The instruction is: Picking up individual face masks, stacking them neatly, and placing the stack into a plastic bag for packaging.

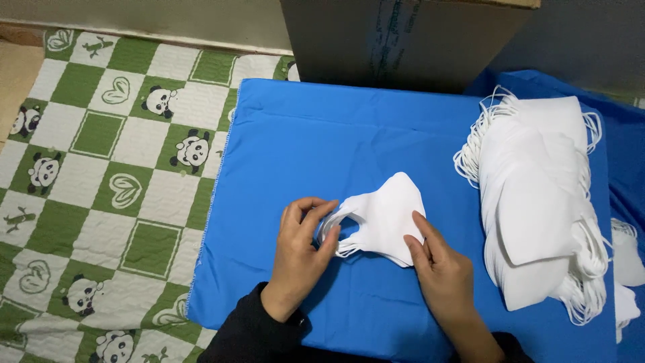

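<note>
We see a small stack of white folded face masks (383,218) lying on the blue cloth sheet (322,141), between our left hand (300,252) and right hand (440,269). A tall pile of white masks (537,202) sits right, a brown cardboard box (403,40) far, a green-and-white checked panda quilt (101,168) left.
</note>
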